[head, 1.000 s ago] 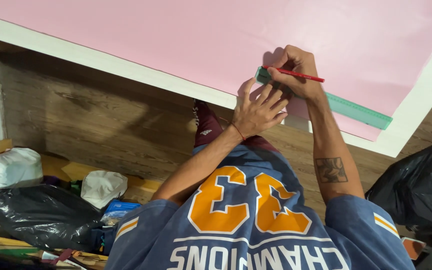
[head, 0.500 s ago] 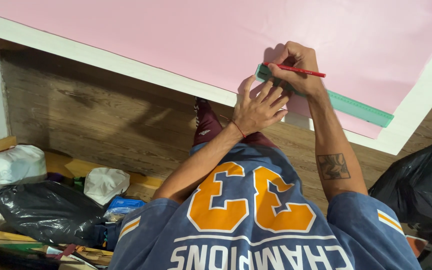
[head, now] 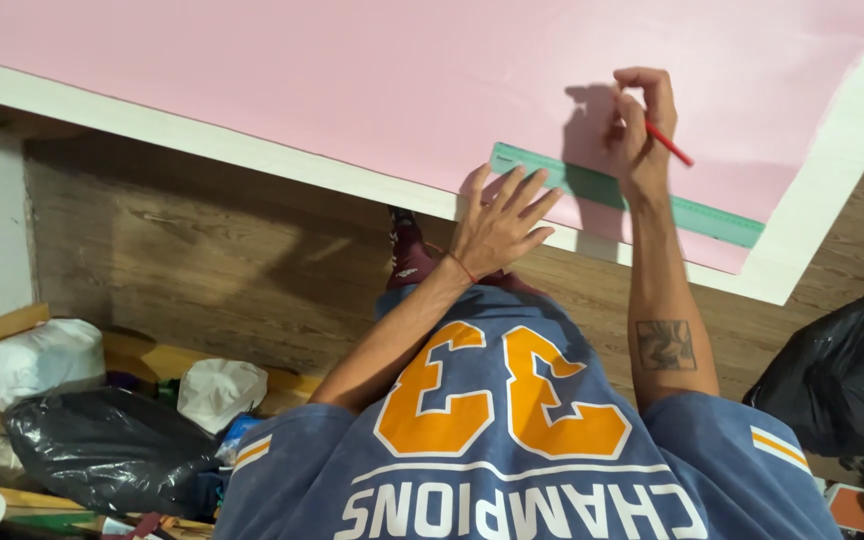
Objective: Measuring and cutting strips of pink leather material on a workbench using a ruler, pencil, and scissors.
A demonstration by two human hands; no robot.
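Note:
A large pink sheet (head: pixel 352 80) lies on a white table (head: pixel 202 140). A green ruler (head: pixel 712 216) rests along the sheet's near edge. My left hand (head: pixel 500 222) lies flat with spread fingers on the ruler's left end, pressing it down. My right hand (head: pixel 640 130) is above the ruler's middle, gripping a red pencil (head: pixel 668 143) whose tip is on the pink sheet. My forearms reach up from a blue jersey with orange numerals (head: pixel 492 440).
A wooden floor (head: pixel 202 270) shows under the table. At lower left are a black bag (head: pixel 102 450), white bundles (head: pixel 37 360) and wood strips. Another black bag (head: pixel 842 380) sits at the right. A foot in a dark sock (head: pixel 410 252) is under the table edge.
My right hand with the pencil moved to the right along the ruler, away from its left end. My left hand stays pressing the ruler's left end.

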